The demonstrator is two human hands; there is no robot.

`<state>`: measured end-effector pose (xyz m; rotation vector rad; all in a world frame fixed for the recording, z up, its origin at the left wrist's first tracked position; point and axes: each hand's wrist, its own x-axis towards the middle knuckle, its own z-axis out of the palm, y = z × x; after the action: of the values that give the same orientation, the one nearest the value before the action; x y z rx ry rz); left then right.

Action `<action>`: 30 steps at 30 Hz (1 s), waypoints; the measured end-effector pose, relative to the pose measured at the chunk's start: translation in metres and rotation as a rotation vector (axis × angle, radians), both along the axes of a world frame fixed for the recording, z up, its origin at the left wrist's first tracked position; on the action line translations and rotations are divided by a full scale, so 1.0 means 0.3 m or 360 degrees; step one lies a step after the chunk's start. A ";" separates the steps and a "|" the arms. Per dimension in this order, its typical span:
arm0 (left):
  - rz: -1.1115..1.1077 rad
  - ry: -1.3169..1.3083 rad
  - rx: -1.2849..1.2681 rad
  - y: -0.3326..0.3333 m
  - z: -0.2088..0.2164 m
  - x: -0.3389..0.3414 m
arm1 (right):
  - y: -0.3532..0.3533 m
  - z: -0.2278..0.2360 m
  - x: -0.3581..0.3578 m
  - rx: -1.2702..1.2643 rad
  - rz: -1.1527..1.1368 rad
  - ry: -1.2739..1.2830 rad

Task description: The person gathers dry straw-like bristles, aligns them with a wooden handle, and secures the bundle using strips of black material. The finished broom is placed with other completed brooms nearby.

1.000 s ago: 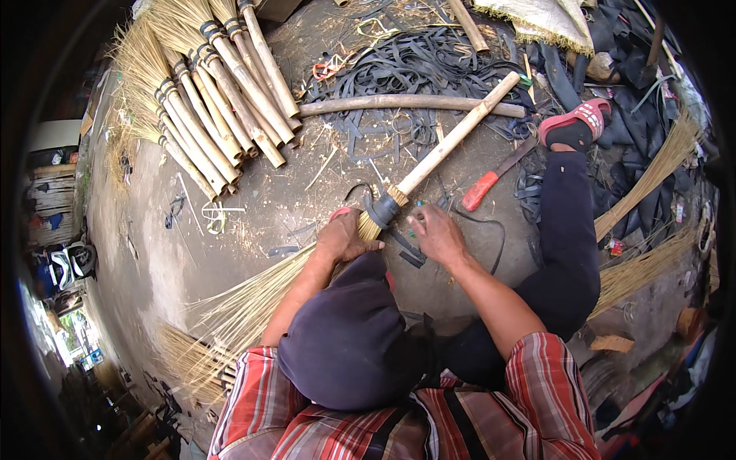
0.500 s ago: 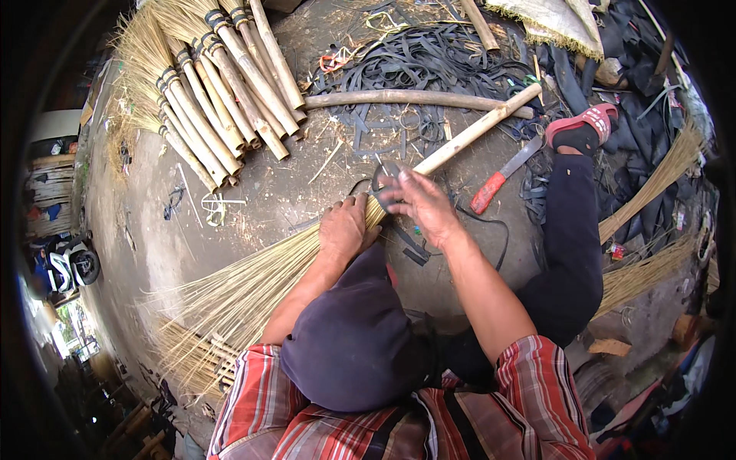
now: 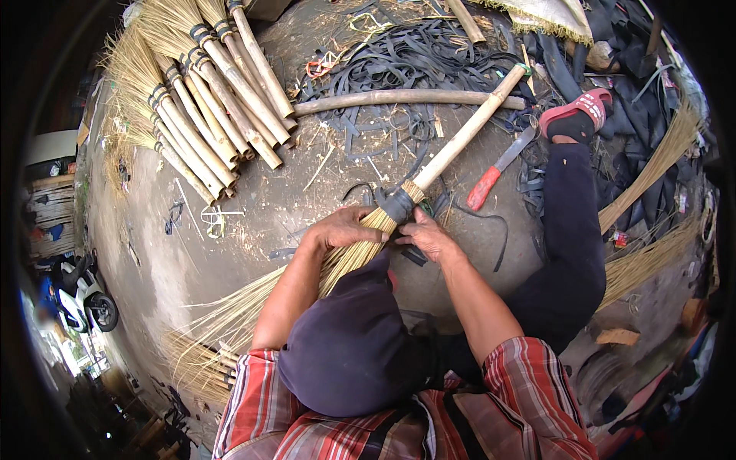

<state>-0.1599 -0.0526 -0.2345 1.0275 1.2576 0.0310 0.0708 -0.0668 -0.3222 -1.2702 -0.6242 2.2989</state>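
Clock directions are taken from the binding. Nearest, between six and seven o'clock, is a dark cap (image 3: 349,337) above a red plaid shirt (image 3: 264,402). Beyond it, a grass broom (image 3: 468,138) lies slantwise near the picture's middle, its bristles fanning toward eight o'clock, its bamboo handle pointing between one and two. A black rubber binding (image 3: 396,205) wraps the join.

At eight o'clock, the left hand (image 3: 346,230) is half-closed round the bristles just below the binding, thumb across their top. Between four and five, the right hand (image 3: 428,237) sits against the binding's edge, fingers loosely curled; whether it grips anything cannot be told.

Near two o'clock, a red-handled knife (image 3: 498,170) lies on the floor (image 3: 268,207), well short of a pink sandal (image 3: 576,113) on the person's foot. At twelve, the handle crosses over a bamboo pole's (image 3: 383,98) right part, with tangled black rubber strips (image 3: 406,65) beyond. Bound brooms (image 3: 218,88) fill ten o'clock. Farthest, between eight and nine, stands a white scooter (image 3: 80,299).
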 end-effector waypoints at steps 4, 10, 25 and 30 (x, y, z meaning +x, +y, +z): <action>0.0102 -0.0258 -0.0240 0.011 -0.037 -0.035 | -0.008 -0.068 -0.034 0.0131 0.0253 0.0221; 0.0372 -0.0442 -0.0396 -0.012 -0.031 -0.031 | -0.019 -0.123 -0.013 0.0088 0.0055 0.0141; 0.0086 0.0073 -0.0025 0.025 -0.089 -0.062 | 0.150 0.234 0.212 0.0557 0.1174 -0.0191; -0.0218 0.0639 0.0366 0.035 -0.021 0.045 | 0.211 0.399 0.197 0.0759 0.0655 0.0160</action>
<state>-0.1465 -0.0421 -0.2407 1.3635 1.5676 -0.1458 0.1299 -0.0035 -0.2025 -0.8514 -1.4036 2.2962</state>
